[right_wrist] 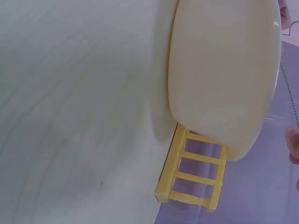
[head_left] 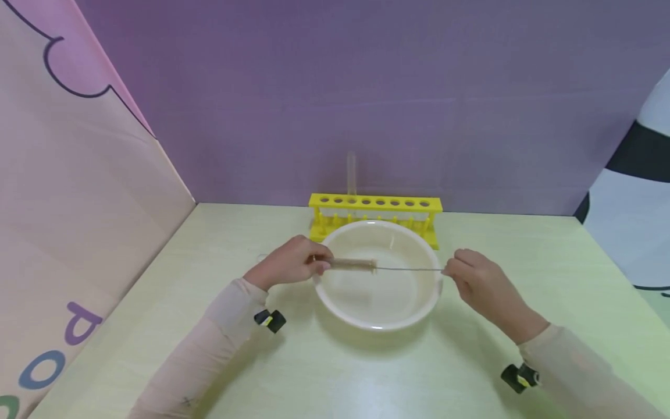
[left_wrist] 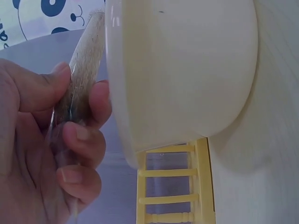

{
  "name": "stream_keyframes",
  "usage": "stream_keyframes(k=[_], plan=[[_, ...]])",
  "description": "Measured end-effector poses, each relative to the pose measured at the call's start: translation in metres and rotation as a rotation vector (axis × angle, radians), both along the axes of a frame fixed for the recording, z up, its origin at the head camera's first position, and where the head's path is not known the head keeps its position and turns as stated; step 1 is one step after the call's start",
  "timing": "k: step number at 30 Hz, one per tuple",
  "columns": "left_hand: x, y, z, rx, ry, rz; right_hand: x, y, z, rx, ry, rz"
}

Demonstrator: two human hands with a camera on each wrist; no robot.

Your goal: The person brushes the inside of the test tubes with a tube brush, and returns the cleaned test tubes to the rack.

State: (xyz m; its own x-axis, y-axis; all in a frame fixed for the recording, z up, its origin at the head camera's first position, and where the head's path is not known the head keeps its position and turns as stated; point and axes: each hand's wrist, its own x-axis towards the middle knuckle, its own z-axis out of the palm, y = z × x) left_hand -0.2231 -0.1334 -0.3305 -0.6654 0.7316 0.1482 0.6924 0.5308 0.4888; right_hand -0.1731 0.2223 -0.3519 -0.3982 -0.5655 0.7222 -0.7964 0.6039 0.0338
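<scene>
My left hand [head_left: 293,260] [left_wrist: 51,135] curls its fingers round a clear test tube [left_wrist: 70,116], held over the left rim of a cream basin [head_left: 377,320] [left_wrist: 187,70]. Inside the tube is a pale bristle brush [head_left: 353,264] [left_wrist: 88,51], some bristles showing at the tube's mouth. A thin twisted wire [head_left: 408,269] [right_wrist: 290,93] runs from the brush across the basin. Its far end is pinched by my right hand [head_left: 487,288], just past the basin's right rim. Only fingertips [right_wrist: 293,143] of that hand show in the right wrist view.
Behind the basin a yellow test tube rack [head_left: 374,202] [left_wrist: 203,177] [right_wrist: 173,163] stands against the purple back panel [head_left: 392,105]. One clear tube [head_left: 351,171] stands upright in it. A printed panel [head_left: 78,203] borders the pale table [head_left: 345,384] on the left.
</scene>
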Motion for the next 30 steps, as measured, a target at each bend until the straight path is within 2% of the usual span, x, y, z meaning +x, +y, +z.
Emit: stream_keyframes(k=[5, 10, 15, 18, 26, 30], plan=[[0.000, 0.003, 0.002, 0.003, -0.021, -0.006, 0.000, -0.002, -0.003, -0.007, 0.093, 0.022], [-0.003, 0.005, 0.000, 0.009, -0.074, 0.011, -0.002, -0.003, -0.004, -0.003, 0.192, 0.032], [-0.003, 0.007, 0.001, -0.001, -0.125, 0.002, -0.005, -0.003, -0.005, 0.007, 0.291, 0.064], [-0.003, 0.009, 0.001, -0.008, -0.132, -0.007, -0.007, -0.004, -0.006, 0.013, 0.354, 0.078], [-0.001, 0.012, 0.004, 0.008, -0.190, 0.005, -0.007, -0.008, -0.008, -0.001, 0.391, 0.085], [-0.001, 0.012, 0.004, 0.003, -0.198, -0.004, -0.006, -0.011, -0.008, -0.017, 0.404, 0.096]])
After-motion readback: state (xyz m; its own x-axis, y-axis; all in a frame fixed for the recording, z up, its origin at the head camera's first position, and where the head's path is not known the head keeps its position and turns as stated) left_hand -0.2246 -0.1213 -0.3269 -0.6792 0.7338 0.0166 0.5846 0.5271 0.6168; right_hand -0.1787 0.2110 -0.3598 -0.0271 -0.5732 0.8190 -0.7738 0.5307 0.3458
